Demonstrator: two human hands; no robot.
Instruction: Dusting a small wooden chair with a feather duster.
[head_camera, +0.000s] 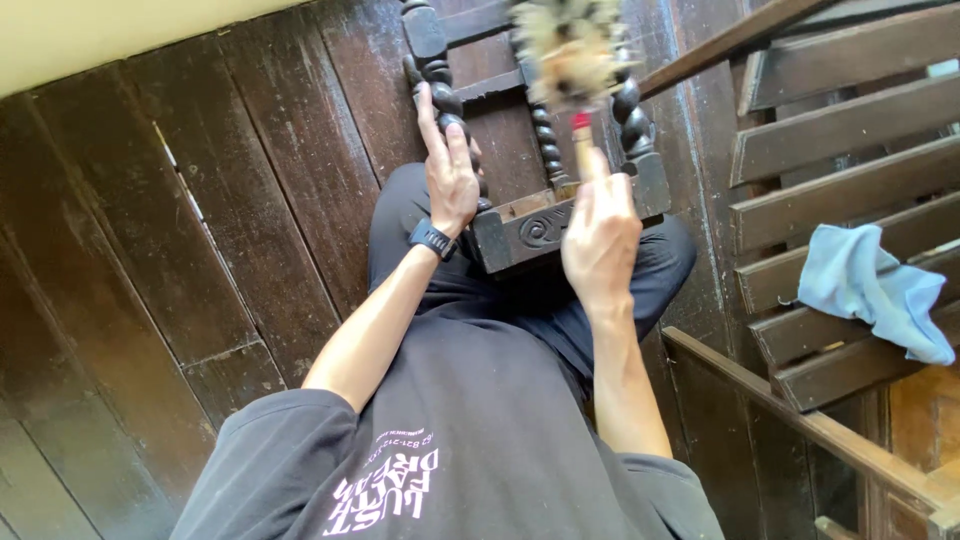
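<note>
Nearest the camera is the person's black short-sleeved shirt (470, 440) with pale lettering on the chest, and beyond it their dark trousers (640, 280), knees drawn up on the dark brown wooden plank floor (170, 270).

Both forearms reach away from the body. The left hand (450, 175), with a black wristwatch (432, 239) on the wrist, is closed around a turned post of the dark carved wooden chair frame (530, 225), the fingers wrapped on the spiral post and the index finger lying straight along it. The frame rests against the person's lap, its carved scroll rail nearest and its twisted spindles running away toward the far edge of the view.

The right hand (600, 235) is closed on the pale wooden handle of a hand brush with tan bristles and a red band (572, 60); the bristle head is blurred and sits over the far spindles of the frame, at the middle of the far edge.

To the right, well apart from the hands, a light blue crumpled cloth (870, 285) lies on a dark wooden slatted seat (840, 150). A brown wooden rail (800, 420) crosses the near right. At the far left a cream wall (100, 35) meets the floor.
</note>
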